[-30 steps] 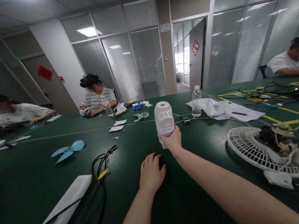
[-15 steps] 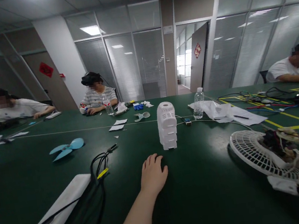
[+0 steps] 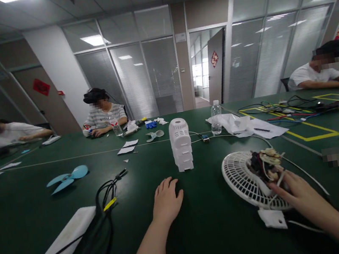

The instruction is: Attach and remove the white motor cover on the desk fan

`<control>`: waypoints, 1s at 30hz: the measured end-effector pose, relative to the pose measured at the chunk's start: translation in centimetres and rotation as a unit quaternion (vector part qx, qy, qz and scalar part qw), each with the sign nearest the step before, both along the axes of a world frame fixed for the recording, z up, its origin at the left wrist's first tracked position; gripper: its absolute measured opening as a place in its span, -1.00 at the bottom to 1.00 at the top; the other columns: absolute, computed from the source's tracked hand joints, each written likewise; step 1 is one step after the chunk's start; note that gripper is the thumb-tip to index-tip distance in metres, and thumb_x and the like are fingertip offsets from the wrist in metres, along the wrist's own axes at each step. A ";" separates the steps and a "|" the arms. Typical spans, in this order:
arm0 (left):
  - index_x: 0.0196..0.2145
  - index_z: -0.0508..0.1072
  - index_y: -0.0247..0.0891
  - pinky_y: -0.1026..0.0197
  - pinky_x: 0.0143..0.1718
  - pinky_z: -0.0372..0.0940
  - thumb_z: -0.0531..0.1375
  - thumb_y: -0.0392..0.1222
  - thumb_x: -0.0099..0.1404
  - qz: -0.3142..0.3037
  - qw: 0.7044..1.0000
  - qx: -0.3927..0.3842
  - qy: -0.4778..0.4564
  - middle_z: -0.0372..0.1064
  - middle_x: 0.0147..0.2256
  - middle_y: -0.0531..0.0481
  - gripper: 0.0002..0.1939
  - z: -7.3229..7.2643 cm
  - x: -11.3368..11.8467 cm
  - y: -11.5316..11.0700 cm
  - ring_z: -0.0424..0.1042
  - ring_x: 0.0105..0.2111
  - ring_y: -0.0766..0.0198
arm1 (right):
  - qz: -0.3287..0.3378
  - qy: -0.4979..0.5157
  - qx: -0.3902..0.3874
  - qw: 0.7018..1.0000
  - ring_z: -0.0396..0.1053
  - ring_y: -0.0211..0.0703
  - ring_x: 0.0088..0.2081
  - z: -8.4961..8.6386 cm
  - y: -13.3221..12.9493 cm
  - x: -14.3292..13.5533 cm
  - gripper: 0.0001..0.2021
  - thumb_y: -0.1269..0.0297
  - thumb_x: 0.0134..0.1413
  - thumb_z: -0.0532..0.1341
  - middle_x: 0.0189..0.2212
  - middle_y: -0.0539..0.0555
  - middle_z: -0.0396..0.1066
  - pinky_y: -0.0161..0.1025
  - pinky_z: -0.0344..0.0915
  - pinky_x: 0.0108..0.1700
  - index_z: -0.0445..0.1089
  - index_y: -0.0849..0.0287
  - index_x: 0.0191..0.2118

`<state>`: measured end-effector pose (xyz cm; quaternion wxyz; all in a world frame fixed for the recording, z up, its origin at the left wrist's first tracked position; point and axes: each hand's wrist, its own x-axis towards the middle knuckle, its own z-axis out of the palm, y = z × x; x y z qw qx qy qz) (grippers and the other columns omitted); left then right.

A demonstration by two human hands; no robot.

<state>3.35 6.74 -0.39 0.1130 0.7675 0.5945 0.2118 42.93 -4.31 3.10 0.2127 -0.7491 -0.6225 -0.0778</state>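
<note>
My left hand (image 3: 167, 201) rests palm down on the green table, fingers spread, holding nothing. Just beyond its fingertips stands a white plastic housing (image 3: 181, 142) with slots in its rounded top. On the right, my right hand (image 3: 297, 190) grips a white fan grille (image 3: 237, 176) at its near right side. A motor with tangled wires (image 3: 267, 163) sits on that grille, close to my right fingertips, which are partly hidden. From the grille's near edge juts a small white tab (image 3: 272, 219), with a cable running beside it.
A white power strip (image 3: 65, 242) with black cables (image 3: 105, 193) lies left, near blue fan blades (image 3: 70, 178). Farther back are a clear bottle (image 3: 216, 119), white plastic sheeting (image 3: 236, 125), paper (image 3: 127, 147) and wires. Several people sit around the table.
The fan grille has shifted left, closer to the white housing, with my right hand now fully in view on it. My left hand stays put; the whole view has turned slightly right.
</note>
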 end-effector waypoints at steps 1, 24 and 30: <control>0.15 0.28 -0.05 -0.18 0.24 -0.06 0.09 0.01 0.29 0.000 1.000 0.003 -0.004 0.15 0.22 -0.07 -0.52 0.0 0.0 0.0 0.06 0.25 -0.02 | 0.026 -0.002 -0.023 0.999 0.25 0.20 0.15 0.0 -0.2 -1.6 -0.36 -0.15 0.09 -0.02 0.11 0.32 0.31 0.11 0.23 0.15 0.31 0.26 0.08; -0.15 0.48 -0.14 0.17 -0.08 0.34 0.05 -0.18 0.30 0.126 0.948 0.035 -0.289 0.51 -0.18 -0.01 -0.76 0.3 -1.4 2.0 0.48 -0.17 0.19 | 0.243 -0.035 -0.083 0.966 0.22 0.26 0.11 3.8 2.5 -17.9 -0.11 -0.24 -0.14 0.24 0.17 0.27 0.23 0.16 0.26 0.10 0.15 0.22 0.25; -0.03 0.44 -0.16 0.16 -0.01 0.31 0.04 -0.18 0.33 0.120 0.949 0.023 -0.290 0.46 -0.07 -0.02 -0.69 0.7 -1.2 2.1 0.44 -0.09 0.19 | 0.245 -0.036 -0.090 0.965 0.18 0.26 0.14 3.7 5.3 -18.3 -0.12 -0.31 -0.04 0.11 0.21 0.26 0.17 0.16 0.25 0.08 0.09 0.20 0.28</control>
